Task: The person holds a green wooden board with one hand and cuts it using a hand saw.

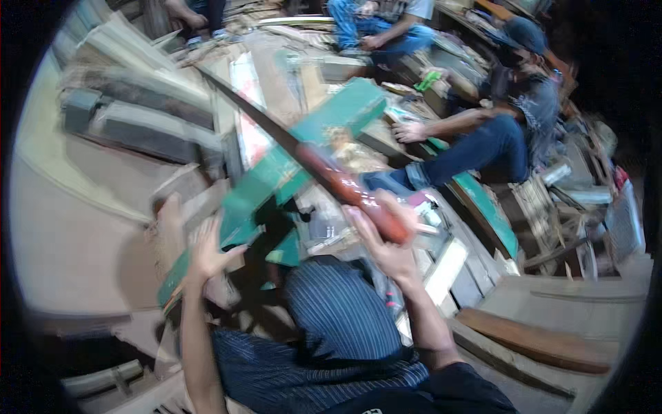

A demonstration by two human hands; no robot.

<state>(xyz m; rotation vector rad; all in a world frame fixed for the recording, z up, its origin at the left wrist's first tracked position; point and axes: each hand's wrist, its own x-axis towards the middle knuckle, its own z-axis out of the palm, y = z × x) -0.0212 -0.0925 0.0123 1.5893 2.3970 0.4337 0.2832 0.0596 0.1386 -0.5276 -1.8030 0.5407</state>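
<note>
A long tool with a dark, tapering blade [248,110] and a glossy reddish-orange handle [345,186] slants up to the left across the view. My right hand [385,245] grips the handle near its lower end. My left hand [210,252], fingers spread and blurred, is by a long green board [324,114] lying diagonally beneath the tool; whether it touches the board I cannot tell. A dark piece [265,228] lies across the board beside that hand. My knee in striped dark cloth [338,307] is below, between my arms.
Wood scraps and planks [138,83] are heaped around me, with a brown plank [531,338] at lower right and a pale panel [76,241] at left. A person in a cap [503,131] sits at right, legs stretched toward the middle; two others [376,27], [189,17] are at the back.
</note>
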